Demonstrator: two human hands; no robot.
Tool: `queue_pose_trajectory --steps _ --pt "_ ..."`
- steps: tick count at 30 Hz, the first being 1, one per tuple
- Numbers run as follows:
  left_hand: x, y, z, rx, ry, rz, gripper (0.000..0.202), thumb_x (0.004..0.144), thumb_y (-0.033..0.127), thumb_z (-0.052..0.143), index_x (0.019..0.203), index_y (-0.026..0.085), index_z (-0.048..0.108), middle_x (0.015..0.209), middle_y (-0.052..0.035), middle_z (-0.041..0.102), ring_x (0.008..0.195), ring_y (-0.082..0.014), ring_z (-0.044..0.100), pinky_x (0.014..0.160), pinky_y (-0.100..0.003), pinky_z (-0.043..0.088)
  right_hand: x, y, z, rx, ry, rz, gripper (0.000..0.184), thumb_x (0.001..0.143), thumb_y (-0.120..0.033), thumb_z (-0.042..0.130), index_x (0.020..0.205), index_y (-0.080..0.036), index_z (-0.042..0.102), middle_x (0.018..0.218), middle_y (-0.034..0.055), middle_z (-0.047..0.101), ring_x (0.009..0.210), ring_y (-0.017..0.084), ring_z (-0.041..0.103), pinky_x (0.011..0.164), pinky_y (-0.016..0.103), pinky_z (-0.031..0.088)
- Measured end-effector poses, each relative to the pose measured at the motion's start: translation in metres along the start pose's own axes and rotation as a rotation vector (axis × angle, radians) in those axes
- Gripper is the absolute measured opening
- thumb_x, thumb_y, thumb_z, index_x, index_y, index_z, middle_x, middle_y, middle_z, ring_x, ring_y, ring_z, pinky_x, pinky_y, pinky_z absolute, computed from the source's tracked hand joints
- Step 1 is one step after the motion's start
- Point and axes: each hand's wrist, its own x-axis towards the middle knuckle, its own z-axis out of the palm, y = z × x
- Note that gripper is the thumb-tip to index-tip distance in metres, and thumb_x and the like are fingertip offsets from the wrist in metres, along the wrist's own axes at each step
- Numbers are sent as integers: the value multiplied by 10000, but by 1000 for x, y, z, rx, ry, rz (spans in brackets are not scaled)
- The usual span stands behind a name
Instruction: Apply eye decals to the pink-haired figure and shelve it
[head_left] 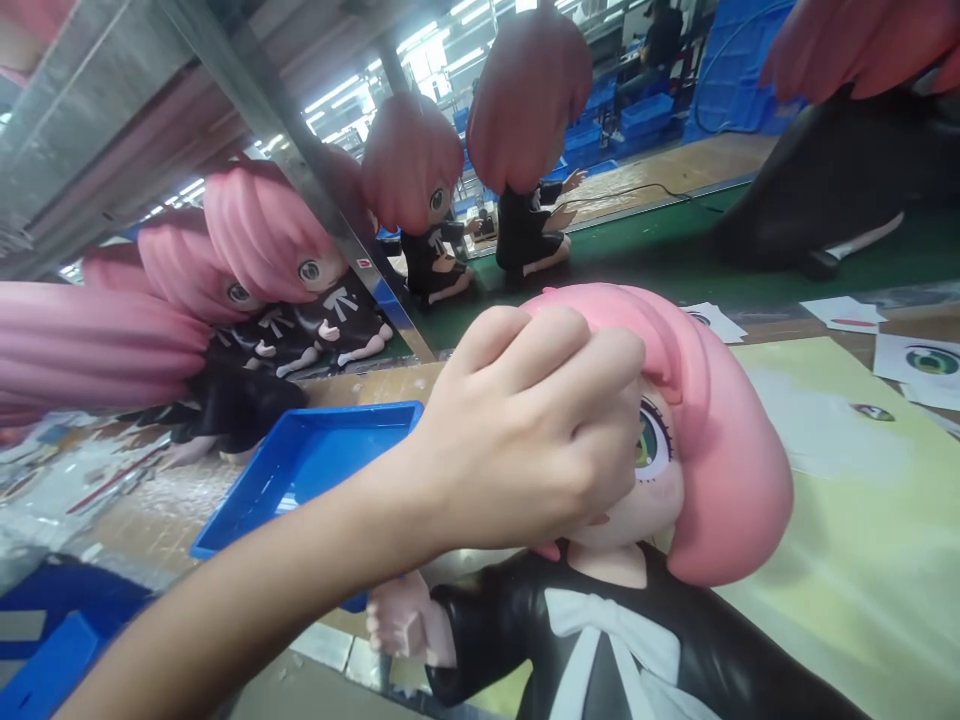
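My left hand [525,430] reaches in from the lower left and lies curled over the face of a large pink-haired doll [720,450]. Its fingers are bent tight against the forehead, under the fringe and just beside the doll's green eye [651,440]. The doll wears a black dress with a white bow [600,630], and its small fist [401,620] sticks out to the left. It leans over a pale yellow-green mat [862,560]. My right hand is out of view.
A blue tray [300,465] lies just left of my wrist. Several identical dolls [262,235] stand in a row behind it, past a slanted metal post [300,175]. Paper sheets with printed eyes [930,362] lie at the right. A person [664,35] sits far back.
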Motion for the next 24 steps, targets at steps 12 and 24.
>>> queue_pose_trajectory --steps 12,24 --pt "11 16 7 -15 -65 -123 269 949 194 502 749 214 680 705 -9 560 753 -173 572 693 -346 417 28 48 31 -228 -59 20 610 986 -535 226 1103 -290 772 918 17 632 667 128 683 400 142 405" --pt "8 15 5 4 -103 -75 296 951 146 508 745 213 709 748 -3 562 767 -163 550 693 -348 377 39 48 32 -399 -15 -29 534 955 -562 346 1118 -305 784 1007 49 653 682 158 692 360 143 369"
